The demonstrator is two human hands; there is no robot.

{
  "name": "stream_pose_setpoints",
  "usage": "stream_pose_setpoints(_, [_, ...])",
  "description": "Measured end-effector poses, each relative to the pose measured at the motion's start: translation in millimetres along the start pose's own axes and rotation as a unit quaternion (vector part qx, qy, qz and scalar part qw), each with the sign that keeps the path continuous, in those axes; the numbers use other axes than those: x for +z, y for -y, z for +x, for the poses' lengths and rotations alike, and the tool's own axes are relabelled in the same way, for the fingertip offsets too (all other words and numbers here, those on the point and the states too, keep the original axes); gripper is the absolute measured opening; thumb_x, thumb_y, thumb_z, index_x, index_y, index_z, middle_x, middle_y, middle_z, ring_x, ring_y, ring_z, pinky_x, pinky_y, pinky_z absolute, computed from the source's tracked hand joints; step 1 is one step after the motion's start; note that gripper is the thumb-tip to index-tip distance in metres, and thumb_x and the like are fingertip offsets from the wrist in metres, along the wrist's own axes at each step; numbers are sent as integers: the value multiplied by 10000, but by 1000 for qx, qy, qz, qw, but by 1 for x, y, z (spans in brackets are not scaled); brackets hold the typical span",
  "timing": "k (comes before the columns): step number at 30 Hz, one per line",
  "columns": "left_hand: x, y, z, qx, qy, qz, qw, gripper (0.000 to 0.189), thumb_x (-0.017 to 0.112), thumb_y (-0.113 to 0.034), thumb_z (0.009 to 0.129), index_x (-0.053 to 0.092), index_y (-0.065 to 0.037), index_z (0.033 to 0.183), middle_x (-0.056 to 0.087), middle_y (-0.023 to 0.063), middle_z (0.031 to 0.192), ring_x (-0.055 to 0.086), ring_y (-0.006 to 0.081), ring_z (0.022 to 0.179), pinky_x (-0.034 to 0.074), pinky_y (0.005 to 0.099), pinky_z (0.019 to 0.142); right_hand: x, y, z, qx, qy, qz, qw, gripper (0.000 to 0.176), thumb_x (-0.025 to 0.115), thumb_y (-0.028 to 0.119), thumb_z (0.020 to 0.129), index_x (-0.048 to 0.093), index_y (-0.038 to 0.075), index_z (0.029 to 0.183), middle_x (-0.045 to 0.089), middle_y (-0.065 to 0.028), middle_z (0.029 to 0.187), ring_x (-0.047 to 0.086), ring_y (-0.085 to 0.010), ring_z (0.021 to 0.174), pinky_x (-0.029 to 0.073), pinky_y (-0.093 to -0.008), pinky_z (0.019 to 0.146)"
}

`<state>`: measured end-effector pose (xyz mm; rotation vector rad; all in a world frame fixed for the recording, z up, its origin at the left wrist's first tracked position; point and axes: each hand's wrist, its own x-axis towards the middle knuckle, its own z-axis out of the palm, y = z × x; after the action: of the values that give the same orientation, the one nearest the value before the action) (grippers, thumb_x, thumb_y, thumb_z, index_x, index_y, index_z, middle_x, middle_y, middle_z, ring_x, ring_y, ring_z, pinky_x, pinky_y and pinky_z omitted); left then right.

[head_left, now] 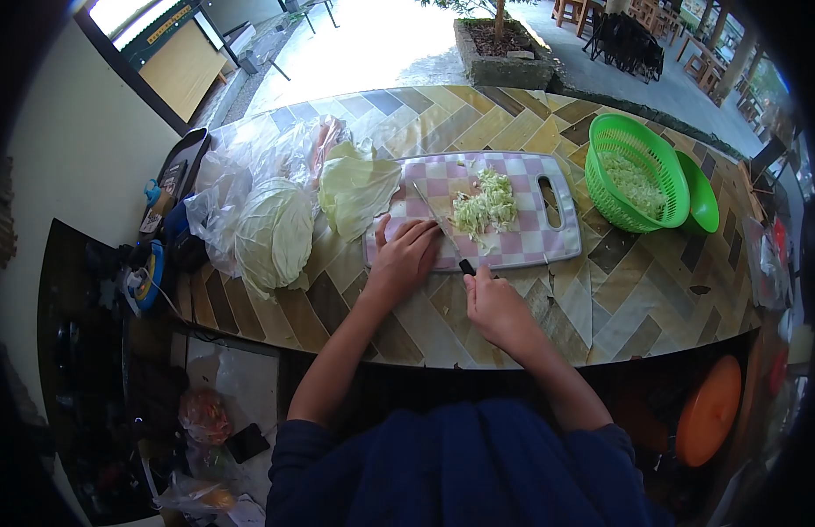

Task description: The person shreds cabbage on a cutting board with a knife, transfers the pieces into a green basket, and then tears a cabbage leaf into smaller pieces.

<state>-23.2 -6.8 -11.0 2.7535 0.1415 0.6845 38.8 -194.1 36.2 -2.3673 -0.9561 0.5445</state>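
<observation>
A pink-and-white checked cutting board lies on the table. My right hand is closed round the black handle of a knife, whose blade slants up and left over the board. Bent fingers of my left hand press at the board's left part beside the blade; what lies beneath them is mostly hidden. Chopped cabbage forms a pile to the right of the blade. Left of the board are a loose cabbage leaf and a large cabbage.
Clear plastic bags lie around the cabbage. At the right, a green basket with shredded cabbage stands by a green bowl. A dark tray is at the left edge. Below the table at the right is an orange round object.
</observation>
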Motion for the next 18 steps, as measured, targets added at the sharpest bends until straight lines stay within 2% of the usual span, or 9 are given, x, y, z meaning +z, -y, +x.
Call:
stream_pose_setpoints(5, [1, 1, 0, 10, -8, 18, 1000, 269, 582, -208, 910, 647, -100, 1148, 636, 19, 1181, 562, 168, 1173, 121, 511, 1136, 9, -2, 24, -20, -2, -2, 1000, 395, 358, 305, 1027, 491, -64, 981, 638, -315, 787, 641, -485, 773, 516, -546, 694])
stream_pose_setpoints(11, [-4, -2, 0, 4, 10, 35, 999, 290, 580, -215, 909, 639, -105, 1171, 617, 21, 1185, 548, 162, 1184, 117, 507, 1141, -2, -10, 4, -9, -1, 15, 1000, 392, 361, 302, 1027, 503, -58, 968, 636, -301, 770, 631, -485, 770, 500, -551, 690])
stream_pose_setpoints(18, [-4, 3, -1, 7, 6, 10, 1000, 285, 562, -203, 922, 634, -122, 1185, 620, 21, 1223, 536, 173, 1206, 129, 500, 1143, -12, -12, -2, -21, -13, 102, 994, 390, 395, 304, 1022, 510, -54, 920, 622, -301, 748, 610, -496, 751, 468, -561, 672])
